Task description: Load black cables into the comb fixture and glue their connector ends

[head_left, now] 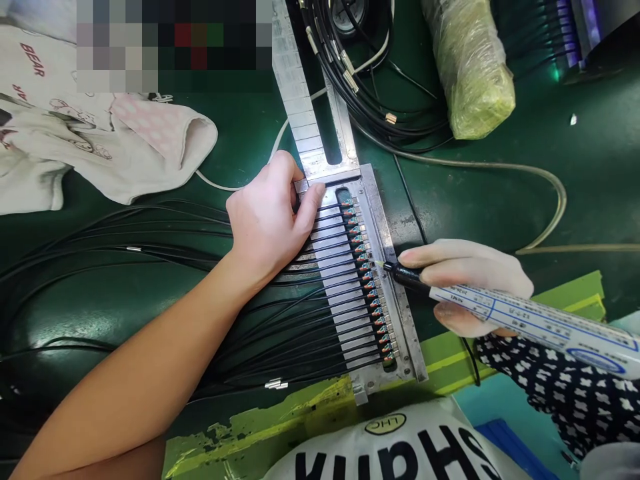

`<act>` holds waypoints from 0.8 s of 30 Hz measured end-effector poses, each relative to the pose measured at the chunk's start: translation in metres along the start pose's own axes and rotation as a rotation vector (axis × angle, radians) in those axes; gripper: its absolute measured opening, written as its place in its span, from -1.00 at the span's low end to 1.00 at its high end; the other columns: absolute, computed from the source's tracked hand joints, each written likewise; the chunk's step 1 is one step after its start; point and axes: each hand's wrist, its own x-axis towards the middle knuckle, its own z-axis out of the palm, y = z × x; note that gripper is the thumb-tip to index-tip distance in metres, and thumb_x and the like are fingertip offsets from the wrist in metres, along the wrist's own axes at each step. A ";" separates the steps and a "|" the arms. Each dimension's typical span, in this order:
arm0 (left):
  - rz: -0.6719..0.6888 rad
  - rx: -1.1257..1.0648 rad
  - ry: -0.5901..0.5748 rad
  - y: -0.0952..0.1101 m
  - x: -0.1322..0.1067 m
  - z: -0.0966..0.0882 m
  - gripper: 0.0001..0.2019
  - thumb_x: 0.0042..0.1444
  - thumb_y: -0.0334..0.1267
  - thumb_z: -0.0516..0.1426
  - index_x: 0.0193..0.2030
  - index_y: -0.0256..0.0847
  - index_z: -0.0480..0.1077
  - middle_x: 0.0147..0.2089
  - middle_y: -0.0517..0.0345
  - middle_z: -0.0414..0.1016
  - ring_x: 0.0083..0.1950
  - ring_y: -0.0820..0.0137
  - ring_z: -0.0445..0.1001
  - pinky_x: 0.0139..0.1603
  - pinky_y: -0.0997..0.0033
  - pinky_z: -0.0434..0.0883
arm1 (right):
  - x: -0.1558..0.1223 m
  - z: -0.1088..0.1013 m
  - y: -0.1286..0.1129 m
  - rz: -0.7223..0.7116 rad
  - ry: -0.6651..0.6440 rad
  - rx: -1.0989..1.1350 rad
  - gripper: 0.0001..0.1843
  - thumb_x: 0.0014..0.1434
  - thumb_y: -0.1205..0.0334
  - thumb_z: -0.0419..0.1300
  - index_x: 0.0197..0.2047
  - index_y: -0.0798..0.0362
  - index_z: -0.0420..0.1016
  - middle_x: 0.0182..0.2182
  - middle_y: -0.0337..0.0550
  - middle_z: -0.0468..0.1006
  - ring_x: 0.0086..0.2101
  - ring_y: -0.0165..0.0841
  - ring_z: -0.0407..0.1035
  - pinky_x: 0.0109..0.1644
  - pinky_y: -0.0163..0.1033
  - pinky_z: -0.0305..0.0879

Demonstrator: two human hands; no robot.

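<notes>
Two hands at a silver metal slotted plate (336, 280) by the green workbench's (500, 200) near edge.
The bare left hand (267, 213) is clamped on the plate's far left corner; the white-covered right hand (475, 267) is closed around a white, blue-printed tube with black nozzle (530, 320), its tip just beside a row of tiny connectors on thin black cables (345, 270). Yellow-green tape (270, 427) lines the near edge. Toward the far side lie crumpled white printed cloth (150, 140), coiled black cables (370, 113) and a plastic-wrapped yellowish bundle (473, 73); purple light glows at the far right corner.
</notes>
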 end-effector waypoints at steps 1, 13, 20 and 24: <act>0.001 -0.001 0.001 0.000 0.000 0.000 -0.64 0.32 0.18 0.01 -0.09 -0.06 0.34 -0.33 0.16 0.46 -0.21 0.24 0.54 -0.10 0.24 0.46 | -0.001 0.000 -0.002 0.013 -0.002 0.000 -0.75 0.22 0.26 0.37 -0.04 0.14 0.60 -0.09 0.05 0.69 -0.12 -0.16 0.63 -0.09 -0.17 0.68; -0.035 0.001 -0.025 0.002 0.000 -0.001 -0.65 0.32 0.17 0.02 -0.11 -0.07 0.33 -0.32 0.14 0.45 -0.18 0.22 0.54 -0.09 0.22 0.43 | -0.006 0.004 0.001 0.058 -0.036 -0.001 -0.69 0.19 0.22 0.44 -0.01 0.10 0.61 -0.11 0.00 0.69 -0.13 -0.17 0.64 -0.06 -0.16 0.67; -0.019 -0.001 -0.014 0.001 0.000 -0.001 -0.65 0.32 0.17 0.01 -0.09 -0.05 0.33 -0.31 0.15 0.47 -0.18 0.24 0.54 -0.10 0.25 0.44 | -0.005 0.003 -0.002 0.085 -0.043 -0.006 -0.75 0.23 0.14 0.39 -0.05 0.02 0.60 -0.12 -0.02 0.70 -0.20 -0.19 0.64 -0.17 -0.14 0.69; -0.025 -0.006 -0.024 0.000 -0.001 0.000 -0.67 0.33 0.15 0.01 -0.06 -0.04 0.33 -0.28 0.15 0.47 -0.15 0.22 0.54 -0.06 0.23 0.44 | -0.005 0.003 -0.001 0.056 -0.041 -0.025 -0.74 0.22 0.19 0.39 -0.03 0.04 0.60 -0.13 0.01 0.70 -0.22 -0.18 0.64 -0.18 -0.14 0.68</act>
